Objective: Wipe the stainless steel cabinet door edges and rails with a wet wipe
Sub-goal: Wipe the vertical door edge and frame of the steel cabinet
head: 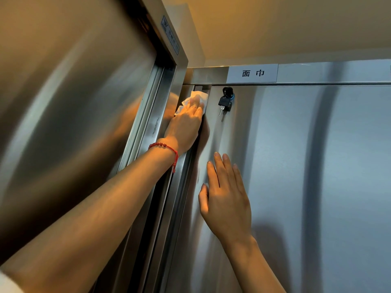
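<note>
My left hand (186,123), with a red bead bracelet on its wrist, presses a white wet wipe (195,97) against the upper left edge of the stainless steel cabinet door (296,166), just below the top rail (317,73). The wipe sits in the narrow vertical groove beside the door, and part of it is hidden under my fingers. My right hand (225,195) lies flat on the door face lower down, fingers apart and holding nothing.
A black key (224,101) hangs from the lock near the door's top left corner. A white label (252,73) with two characters is stuck on the top rail. Another steel cabinet (74,102) stands at an angle on the left.
</note>
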